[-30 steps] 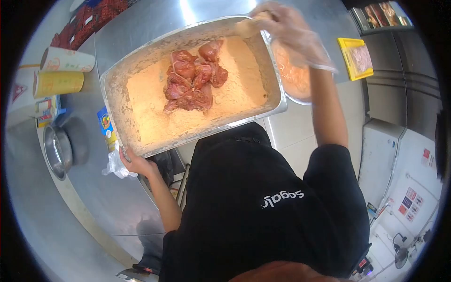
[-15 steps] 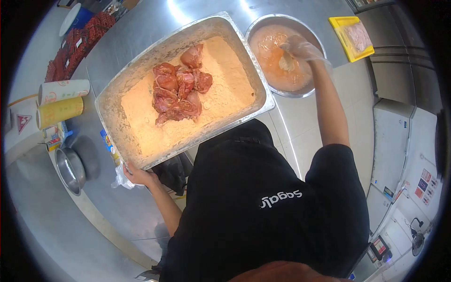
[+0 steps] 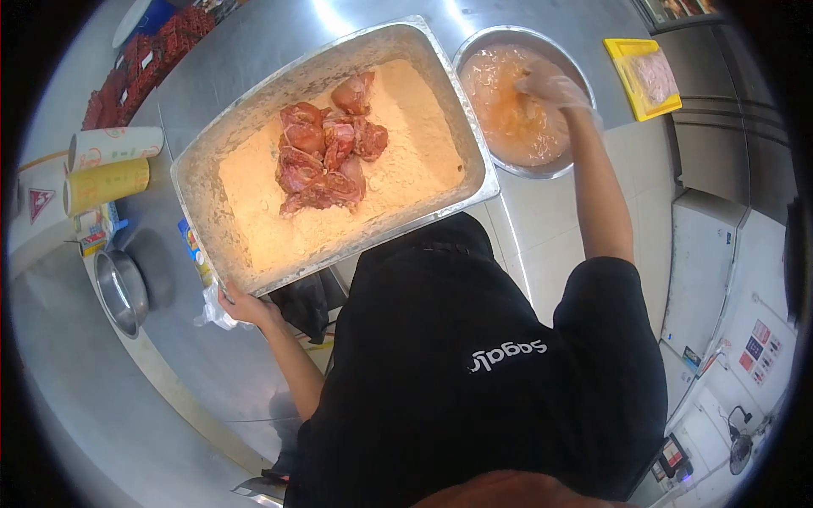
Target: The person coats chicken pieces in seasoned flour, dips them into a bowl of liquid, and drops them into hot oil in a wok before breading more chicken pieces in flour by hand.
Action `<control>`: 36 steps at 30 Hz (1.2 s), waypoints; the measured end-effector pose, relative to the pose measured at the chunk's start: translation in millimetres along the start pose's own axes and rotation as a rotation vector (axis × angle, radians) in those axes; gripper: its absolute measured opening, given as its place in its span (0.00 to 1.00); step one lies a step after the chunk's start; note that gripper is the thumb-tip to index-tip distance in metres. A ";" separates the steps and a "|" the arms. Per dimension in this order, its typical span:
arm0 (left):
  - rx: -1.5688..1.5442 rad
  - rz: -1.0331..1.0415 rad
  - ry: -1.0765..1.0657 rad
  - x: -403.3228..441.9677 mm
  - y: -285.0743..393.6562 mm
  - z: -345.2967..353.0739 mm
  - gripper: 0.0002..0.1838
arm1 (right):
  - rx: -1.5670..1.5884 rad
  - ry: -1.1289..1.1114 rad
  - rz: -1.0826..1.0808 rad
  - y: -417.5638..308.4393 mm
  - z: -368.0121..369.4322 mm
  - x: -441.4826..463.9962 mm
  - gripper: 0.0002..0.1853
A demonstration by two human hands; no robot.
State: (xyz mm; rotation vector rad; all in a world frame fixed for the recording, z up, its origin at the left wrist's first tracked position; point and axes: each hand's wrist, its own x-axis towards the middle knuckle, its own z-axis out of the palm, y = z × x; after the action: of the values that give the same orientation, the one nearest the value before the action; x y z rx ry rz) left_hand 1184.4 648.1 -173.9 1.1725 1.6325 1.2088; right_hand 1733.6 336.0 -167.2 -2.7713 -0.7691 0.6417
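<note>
A deep rectangular metal tray (image 3: 464,110) holds pale orange flour (image 3: 415,161), with a cluster of raw chicken pieces (image 3: 326,152) lying on the flour. My left hand (image 3: 246,306) is closed round the tray's near left corner. To the right, a round steel bowl (image 3: 542,172) contains cloudy orange-brown liquid (image 3: 512,127) with bubbles on its surface. My right hand (image 3: 550,85), in a clear plastic glove, reaches over the bowl with its fingertips down at the liquid. Those fingers are blurred, and whether they hold anything cannot be made out.
A yellow tray (image 3: 622,76) of pale pink meat stands beyond the bowl. On the left are red crates (image 3: 148,72), white and yellow cups (image 3: 106,186) lying sideways, and an empty steel bowl (image 3: 121,292). A crumpled plastic bag (image 3: 216,309) lies by my left hand.
A pale, flour-coated lump below my right hand is no longer visible; the fingers now meet the liquid. My left hand keeps its hold on the tray. The view has shifted slightly.
</note>
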 end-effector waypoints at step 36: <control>-0.069 0.020 0.007 18.8 -36.9 -8.6 0.18 | 0.214 0.435 0.115 -50.8 -56.1 -99.3 0.14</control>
State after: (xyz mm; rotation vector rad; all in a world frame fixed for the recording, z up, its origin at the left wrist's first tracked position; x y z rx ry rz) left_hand 1163.0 659.4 -208.6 1.1445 1.5750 1.2732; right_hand 1660.0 322.6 -67.2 -2.6262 -0.4241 0.1147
